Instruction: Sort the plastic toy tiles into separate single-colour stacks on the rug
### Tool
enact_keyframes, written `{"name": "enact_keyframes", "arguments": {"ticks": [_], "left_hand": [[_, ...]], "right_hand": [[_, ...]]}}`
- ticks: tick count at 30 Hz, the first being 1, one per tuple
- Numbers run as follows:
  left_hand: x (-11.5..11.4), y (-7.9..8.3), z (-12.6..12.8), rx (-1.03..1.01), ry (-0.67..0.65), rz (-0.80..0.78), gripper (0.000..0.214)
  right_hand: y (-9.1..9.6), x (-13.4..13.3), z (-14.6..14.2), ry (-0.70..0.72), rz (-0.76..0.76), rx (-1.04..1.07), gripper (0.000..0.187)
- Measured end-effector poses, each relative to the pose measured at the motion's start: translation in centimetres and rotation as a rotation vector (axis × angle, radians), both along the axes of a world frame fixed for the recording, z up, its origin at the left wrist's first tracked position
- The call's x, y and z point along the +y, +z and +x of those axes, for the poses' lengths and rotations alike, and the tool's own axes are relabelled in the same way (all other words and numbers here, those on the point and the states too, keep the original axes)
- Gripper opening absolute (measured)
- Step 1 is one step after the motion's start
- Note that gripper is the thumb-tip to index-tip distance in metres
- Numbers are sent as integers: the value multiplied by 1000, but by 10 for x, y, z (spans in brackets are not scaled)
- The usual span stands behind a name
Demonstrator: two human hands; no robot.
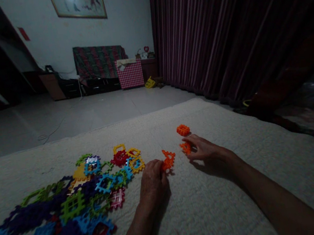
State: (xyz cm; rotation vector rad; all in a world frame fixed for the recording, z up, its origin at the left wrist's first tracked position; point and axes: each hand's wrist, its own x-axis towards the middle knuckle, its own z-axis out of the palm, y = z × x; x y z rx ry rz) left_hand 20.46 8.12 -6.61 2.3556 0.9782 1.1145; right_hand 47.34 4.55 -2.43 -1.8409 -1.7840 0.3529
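My left hand point(153, 177) is closed on an orange toothed plastic building piece point(168, 159), holding it just above the pale quilted cover. To its right, my right hand point(200, 147) grips a smaller orange piece point(185, 148) between thumb and fingers. The two orange pieces are apart from each other. Just beyond my right hand, an orange toothed block point(183, 130) rests on the cover, touching neither hand. Left of my left hand spreads a pile of interlocking plastic pieces point(72, 204) in blue, purple, green, red and yellow.
The pale quilted cover point(218, 203) lies under everything. Yellow frames point(137, 164) and a red piece point(120, 158) sit at the pile's right edge. Beyond are a tiled floor point(108, 109), a low cabinet under a striped cloth point(100, 61) and a purple curtain point(190, 28).
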Motion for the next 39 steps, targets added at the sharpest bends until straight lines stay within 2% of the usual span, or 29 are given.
{"name": "enact_keyframes", "arguments": {"ticks": [2, 4, 7, 12, 19, 29, 39], "left_hand": [[0, 0, 0, -5, 5, -5, 32], [0, -1, 1, -3, -1, -2, 32], [0, -1, 1, 2, 0, 3, 32], [1, -4, 0, 6, 1, 14, 31], [3, -7, 0, 21, 3, 34, 30], [0, -1, 0, 34, 10, -2, 29], [0, -3, 1, 20, 14, 22, 31]], "right_hand": [[-6, 9, 4, -121, 71, 55, 67], [-15, 21, 10, -304, 171, 120, 69], [-27, 38, 17, -523, 254, 189, 65], [-30, 50, 9, -704, 301, 283, 56], [-24, 46, -13, -701, 229, 85, 59], [-31, 55, -8, -706, 130, -42, 61], [-29, 55, -9, -707, 131, -49, 61]]}}
